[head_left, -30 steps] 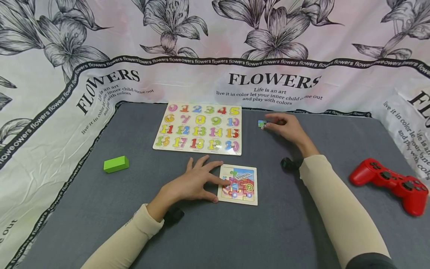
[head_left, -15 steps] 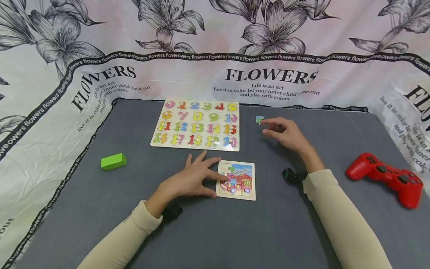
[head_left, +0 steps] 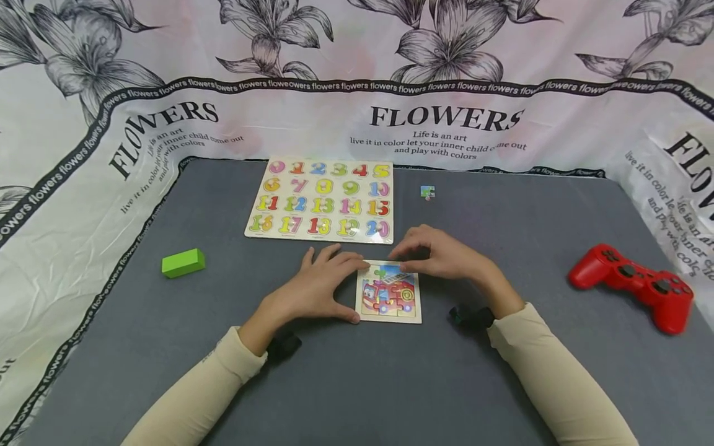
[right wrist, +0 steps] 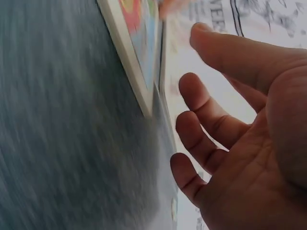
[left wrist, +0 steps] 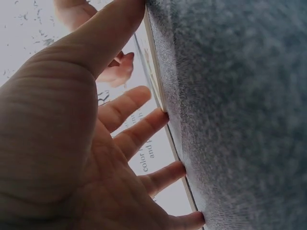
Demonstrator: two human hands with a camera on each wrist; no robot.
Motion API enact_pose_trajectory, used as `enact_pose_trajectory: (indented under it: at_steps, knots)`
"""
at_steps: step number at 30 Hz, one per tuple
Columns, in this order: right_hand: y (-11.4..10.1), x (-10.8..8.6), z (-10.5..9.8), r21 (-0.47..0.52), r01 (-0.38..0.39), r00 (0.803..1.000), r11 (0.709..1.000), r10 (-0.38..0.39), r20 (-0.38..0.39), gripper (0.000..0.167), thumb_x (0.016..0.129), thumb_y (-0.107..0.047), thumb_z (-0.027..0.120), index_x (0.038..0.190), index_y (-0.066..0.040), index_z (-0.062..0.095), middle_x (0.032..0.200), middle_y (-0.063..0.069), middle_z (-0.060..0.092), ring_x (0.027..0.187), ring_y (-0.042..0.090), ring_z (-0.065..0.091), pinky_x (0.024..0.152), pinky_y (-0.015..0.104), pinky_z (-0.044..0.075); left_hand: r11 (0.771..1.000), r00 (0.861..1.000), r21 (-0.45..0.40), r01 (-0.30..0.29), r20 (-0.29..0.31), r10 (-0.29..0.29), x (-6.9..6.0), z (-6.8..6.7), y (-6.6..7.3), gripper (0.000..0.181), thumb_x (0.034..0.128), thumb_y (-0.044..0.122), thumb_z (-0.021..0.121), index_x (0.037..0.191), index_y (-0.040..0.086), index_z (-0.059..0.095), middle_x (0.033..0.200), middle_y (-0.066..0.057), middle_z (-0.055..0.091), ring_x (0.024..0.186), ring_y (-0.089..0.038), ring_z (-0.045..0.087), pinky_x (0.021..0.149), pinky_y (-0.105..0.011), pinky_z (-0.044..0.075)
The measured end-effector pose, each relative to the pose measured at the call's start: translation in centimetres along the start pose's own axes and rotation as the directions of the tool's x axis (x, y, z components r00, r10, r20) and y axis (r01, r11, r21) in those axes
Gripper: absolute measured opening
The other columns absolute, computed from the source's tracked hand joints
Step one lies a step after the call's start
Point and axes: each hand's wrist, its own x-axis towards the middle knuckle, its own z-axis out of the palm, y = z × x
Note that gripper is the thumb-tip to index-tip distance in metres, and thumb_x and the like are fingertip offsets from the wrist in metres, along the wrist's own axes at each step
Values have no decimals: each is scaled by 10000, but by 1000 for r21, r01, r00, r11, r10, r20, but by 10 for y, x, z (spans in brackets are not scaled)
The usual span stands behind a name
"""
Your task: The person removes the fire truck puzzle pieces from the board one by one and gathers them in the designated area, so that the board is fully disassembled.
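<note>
A small square jigsaw puzzle with a red fire truck picture in a pale frame lies on the grey table. My left hand is spread along its left side, thumb at the lower left corner and a fingertip at the upper left corner. In the left wrist view the fingers of the left hand look mostly straight. Over the puzzle's top edge hovers my right hand, fingers loosely bent; the right wrist view shows nothing in the right hand. A loose puzzle piece, blue and green, lies farther back.
Behind the puzzle lies a number board with colourful numerals. A green block sits at the left, a red game controller at the right. The floral cloth borders the table at the back.
My right hand has left the loose piece and moved down and left to the puzzle. My left index finger has shifted from the picture to the upper left corner. The head view has tilted slightly.
</note>
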Motion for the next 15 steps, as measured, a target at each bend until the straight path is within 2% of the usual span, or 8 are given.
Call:
enact_pose_trajectory:
  at_steps: [4,11,15]
  knots:
    - [-6,3,10,-48,21,999,999,-19,42,251,892,-157,787,1139,-202,792,1019,-4,684,917,220,509,817,369,367,1000,1000,10,-10,1,10,0,0,0,860,755,587,844,1491,315,492,1601,14,407,1555,-404,196,1163,-779,90]
    - [-6,2,19,-48,12,1000,999,-11,19,255,917,-112,744,1150,-206,786,1015,-1,647,893,224,456,791,362,294,999,999,0,-46,15,46,-1,0,0,608,785,544,836,1330,371,630,1615,-27,396,1558,-460,160,1149,-799,93]
    - [-4,3,21,-54,16,1000,998,-15,27,286,934,-89,711,1184,-213,775,999,2,613,870,218,410,781,374,247,999,998,-4,-54,15,54,-1,0,0,550,792,528,837,1290,376,662,1615,-44,395,1557,-472,152,1146,-803,95]
